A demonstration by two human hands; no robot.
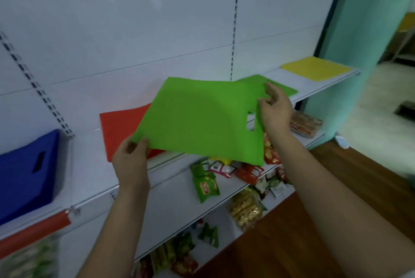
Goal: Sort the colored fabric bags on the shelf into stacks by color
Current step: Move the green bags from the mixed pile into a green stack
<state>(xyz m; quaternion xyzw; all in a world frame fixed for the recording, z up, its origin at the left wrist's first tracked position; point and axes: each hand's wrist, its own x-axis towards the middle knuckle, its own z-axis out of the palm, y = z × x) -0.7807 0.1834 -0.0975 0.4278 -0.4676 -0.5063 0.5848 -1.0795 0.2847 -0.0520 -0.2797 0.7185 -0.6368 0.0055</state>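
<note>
So the green bag hangs above the shelf, left hand pinching one corner, right hand gripping the handle end. Snack packets below: print unreadable.

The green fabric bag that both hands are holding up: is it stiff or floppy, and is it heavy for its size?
The green bag looks only mildly floppy: held at two corners by the left hand and the right hand, it spans nearly flat with a slight sag. It is probably light, since fingertip pinches carry it. The handle cut-out edge may fold easily.

A shop; slotted white shelving; snack packets on lower shelves.
</note>
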